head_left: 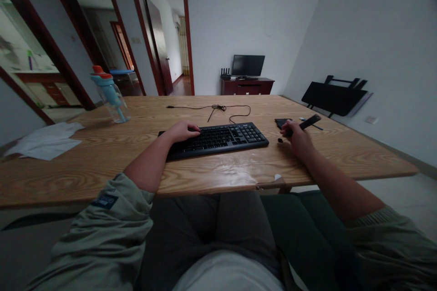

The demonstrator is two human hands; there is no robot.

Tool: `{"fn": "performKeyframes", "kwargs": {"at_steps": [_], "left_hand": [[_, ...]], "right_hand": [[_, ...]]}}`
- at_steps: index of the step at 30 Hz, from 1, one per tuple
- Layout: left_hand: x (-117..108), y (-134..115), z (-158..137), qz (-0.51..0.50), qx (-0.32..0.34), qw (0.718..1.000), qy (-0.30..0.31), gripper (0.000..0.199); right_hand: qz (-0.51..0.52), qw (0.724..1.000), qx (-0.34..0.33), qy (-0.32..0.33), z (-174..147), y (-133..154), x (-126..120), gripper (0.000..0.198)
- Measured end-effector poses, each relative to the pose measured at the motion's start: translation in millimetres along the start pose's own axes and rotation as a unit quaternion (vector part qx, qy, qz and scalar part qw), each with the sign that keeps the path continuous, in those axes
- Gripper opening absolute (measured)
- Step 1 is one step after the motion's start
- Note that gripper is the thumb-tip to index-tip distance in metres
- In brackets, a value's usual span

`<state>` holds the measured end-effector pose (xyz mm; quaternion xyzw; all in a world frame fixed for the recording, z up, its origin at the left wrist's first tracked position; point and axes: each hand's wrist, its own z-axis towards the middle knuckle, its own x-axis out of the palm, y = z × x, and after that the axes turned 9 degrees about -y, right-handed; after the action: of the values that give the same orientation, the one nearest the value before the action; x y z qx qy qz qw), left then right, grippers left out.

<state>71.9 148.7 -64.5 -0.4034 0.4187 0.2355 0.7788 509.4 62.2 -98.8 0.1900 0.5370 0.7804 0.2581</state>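
A black keyboard (225, 138) lies on the wooden table in front of me, its cable running off the far side. My left hand (182, 132) rests over the keyboard's left end, palm down, fingers stretched over the keys. To the right of the keyboard, my right hand (297, 138) is closed around a thick black pen-shaped tool (310, 121), whose kind I cannot make out. Near that hand's fingertips sits a small black piece (280, 140); whether it touches the tool is unclear. Behind the fingers are small dark pieces (280, 122), partly hidden by the hand.
On the table (136, 154), a blue bottle with an orange lid (111, 97) stands at left, near white paper sheets (48, 141). The coiled cable (218, 107) lies beyond the keyboard. A thin dark item (316, 126) lies beyond my right hand. A folded black table (334, 97) leans at right.
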Motion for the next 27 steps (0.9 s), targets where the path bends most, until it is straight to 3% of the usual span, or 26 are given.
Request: {"fn": "performKeyframes", "kwargs": {"at_steps": [4, 17, 22, 25, 27], "left_hand": [[-0.2, -0.5, -0.2, -0.002, 0.005, 1.000, 0.000, 0.032], [0.3, 1.2, 0.3, 0.011, -0.006, 1.000, 0.004, 0.035], [-0.2, -0.1, -0.5, 0.008, -0.011, 1.000, 0.001, 0.035], [0.3, -0.3, -0.6, 0.003, -0.014, 1.000, -0.004, 0.035], [0.7, -0.5, -0.8, 0.000, -0.014, 1.000, -0.002, 0.034]], "right_hand": [[0.053, 0.998, 0.032, -0.023, -3.8, 4.3, 0.9, 0.024], [0.034, 0.999, 0.041, 0.003, -9.5, 11.1, 4.2, 0.030], [0.046, 0.998, 0.036, -0.014, -11.6, 13.8, 5.9, 0.027], [0.031, 0.998, -0.015, -0.045, -12.8, 17.2, 0.5, 0.023], [-0.018, 0.995, -0.092, -0.044, -14.1, 23.4, -7.6, 0.017]]}}
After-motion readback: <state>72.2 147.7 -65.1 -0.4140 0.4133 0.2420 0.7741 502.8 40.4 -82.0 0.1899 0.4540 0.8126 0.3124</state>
